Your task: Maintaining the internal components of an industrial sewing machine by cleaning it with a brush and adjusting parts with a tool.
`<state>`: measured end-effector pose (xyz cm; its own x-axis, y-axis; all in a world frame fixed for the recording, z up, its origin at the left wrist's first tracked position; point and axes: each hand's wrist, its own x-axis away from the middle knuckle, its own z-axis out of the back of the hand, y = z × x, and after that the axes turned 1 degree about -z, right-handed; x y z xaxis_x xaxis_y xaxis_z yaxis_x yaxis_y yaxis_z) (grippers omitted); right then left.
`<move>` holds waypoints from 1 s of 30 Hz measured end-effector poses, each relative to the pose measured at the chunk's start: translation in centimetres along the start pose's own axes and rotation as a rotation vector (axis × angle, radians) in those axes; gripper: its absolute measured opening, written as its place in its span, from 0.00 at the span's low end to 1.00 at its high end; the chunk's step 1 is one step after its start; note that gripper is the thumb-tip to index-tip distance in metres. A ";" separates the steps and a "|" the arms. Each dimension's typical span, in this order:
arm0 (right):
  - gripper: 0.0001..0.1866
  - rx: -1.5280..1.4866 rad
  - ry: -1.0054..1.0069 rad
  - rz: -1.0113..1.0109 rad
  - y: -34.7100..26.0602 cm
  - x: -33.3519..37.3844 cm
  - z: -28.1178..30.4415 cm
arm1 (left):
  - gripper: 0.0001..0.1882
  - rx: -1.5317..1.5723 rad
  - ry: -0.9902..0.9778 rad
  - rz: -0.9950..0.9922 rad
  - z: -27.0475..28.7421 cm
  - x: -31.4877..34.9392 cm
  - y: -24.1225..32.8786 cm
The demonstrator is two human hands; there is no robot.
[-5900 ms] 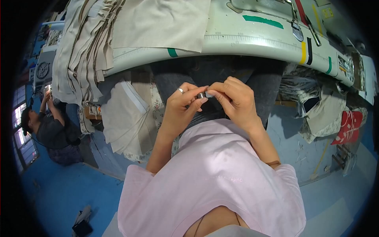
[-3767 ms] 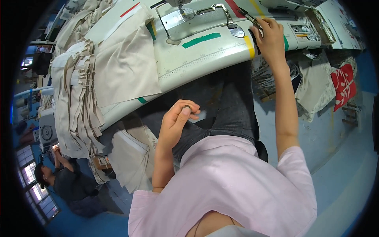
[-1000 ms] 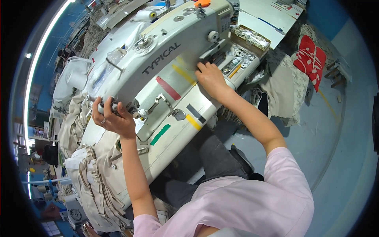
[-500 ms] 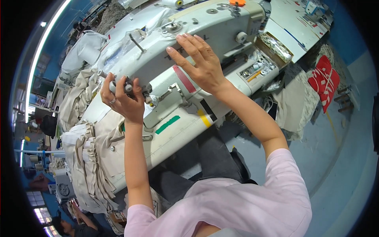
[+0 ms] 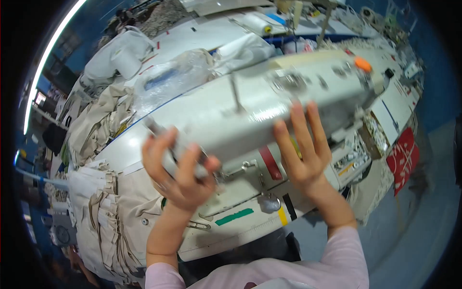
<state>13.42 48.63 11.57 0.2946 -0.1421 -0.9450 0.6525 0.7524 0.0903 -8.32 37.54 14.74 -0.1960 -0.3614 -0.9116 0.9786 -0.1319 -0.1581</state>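
A white sewing machine point(image 5: 226, 123) lies across the middle, its arm running from lower left to upper right. At its left end my left hand point(image 5: 180, 171) curls its fingers around the machine's head, over the dials there; the fingertips are blurred and partly hidden. My right hand point(image 5: 305, 149) rests with straight, spread fingers against the front of the arm. It holds nothing. Below the arm are a red strip point(image 5: 270, 164), a green strip point(image 5: 234, 216) and a shiny round metal piece point(image 5: 268, 203) on the bed. Beige pleated fabric point(image 5: 103, 212) lies left of my left hand.
Clear plastic wrapping point(image 5: 168, 79) and a white thread cone point(image 5: 126, 63) lie behind the machine. To the right stands a tray of small parts point(image 5: 349, 161), with red patterned fabric point(image 5: 403, 159) beyond it. An orange item point(image 5: 362, 63) sits on the machine.
The view has shifted, so the machine and both hands appear lower and further right. My left hand stays around the machine's head end; my right hand's fingers still lie against the arm.
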 end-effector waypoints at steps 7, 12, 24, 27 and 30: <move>0.19 -0.149 -0.059 -0.017 1.9 -6.7 -5.9 | 0.13 0.114 0.005 0.164 -5.1 -5.1 -5.5; 0.18 -0.129 -0.065 -0.052 4.4 -7.7 -8.4 | 0.13 0.121 -0.057 0.131 -8.6 -6.6 -8.1; 0.09 -0.534 -0.120 -0.797 -4.3 9.4 8.9 | 0.21 0.032 -0.178 0.277 -10.4 -5.9 -13.4; 0.07 -0.495 -0.278 -0.746 -5.7 13.1 9.5 | 0.22 0.010 -0.200 0.298 -10.7 -5.5 -13.9; 0.07 -0.463 -0.257 -0.700 -6.0 14.2 9.1 | 0.23 0.007 -0.195 0.275 -11.4 -5.7 -14.1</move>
<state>20.08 36.23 0.53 0.1169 -0.7673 -0.6306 0.4094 0.6157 -0.6733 -20.24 51.95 17.88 0.0662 -0.5537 -0.8300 0.9961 -0.0114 0.0871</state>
